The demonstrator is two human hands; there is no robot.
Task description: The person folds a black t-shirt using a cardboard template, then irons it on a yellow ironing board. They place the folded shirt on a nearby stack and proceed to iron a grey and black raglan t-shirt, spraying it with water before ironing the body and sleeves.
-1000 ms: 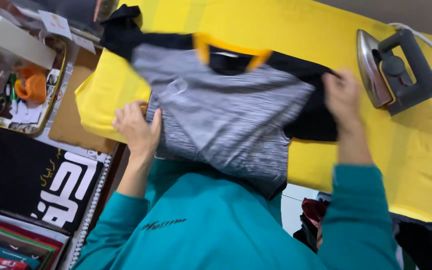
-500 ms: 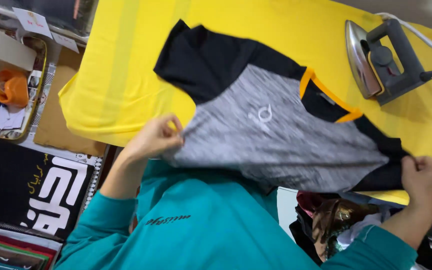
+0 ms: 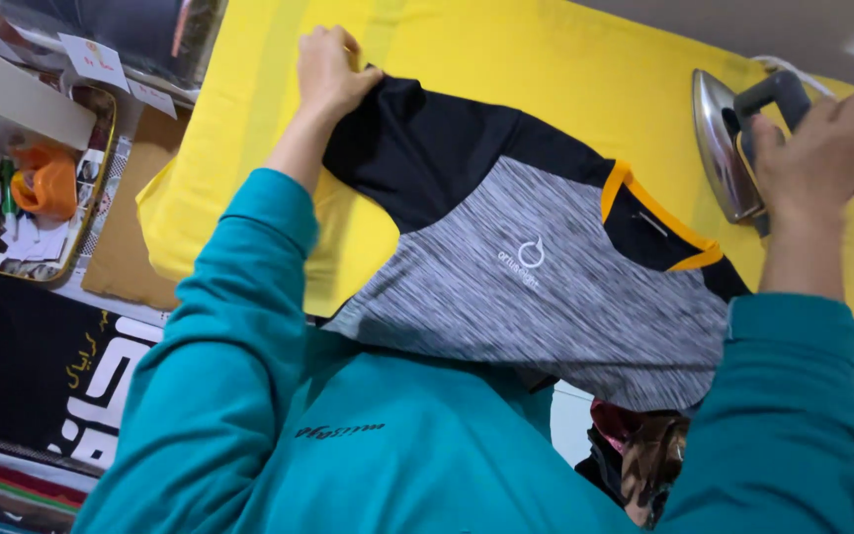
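Shirt [image 3: 536, 267] lies spread over the yellow board [image 3: 506, 59], its black sleeve reaching up and left, the grey marled body running down toward the person and hanging off the near edge. An orange-trimmed collar [image 3: 659, 213] sits toward the right, close to the iron [image 3: 728, 138].

It looks like thin, light sportswear: soft, limp, with no stiffness of its own. Cloth like this probably slides easily on the board cover and bunches wherever it is pushed, so it wants holding at an edge and drawing taut, not pressing in the middle. Hems, sleeve ends and the collar band seem the firmest places to take it, since the seams there give something to pinch.

Left hand [image 3: 326, 69] does just that: its grip is closed, fingers curled and pinching the end of the black sleeve at the far side of the board, pulling it flat.

Right hand [image 3: 822, 133] is on the iron's dark handle, fingers bent over it; whether they close fully around it I cannot tell, as the back of the hand hides the underside. That iron stands tilted on its heel at the board's right end, soleplate facing the shirt, just beside the collar but apart from it. By its look it is heavy and rigid, and best taken only by the handle.

A tray [image 3: 91, 198] of small tools lies to the left, off the board.
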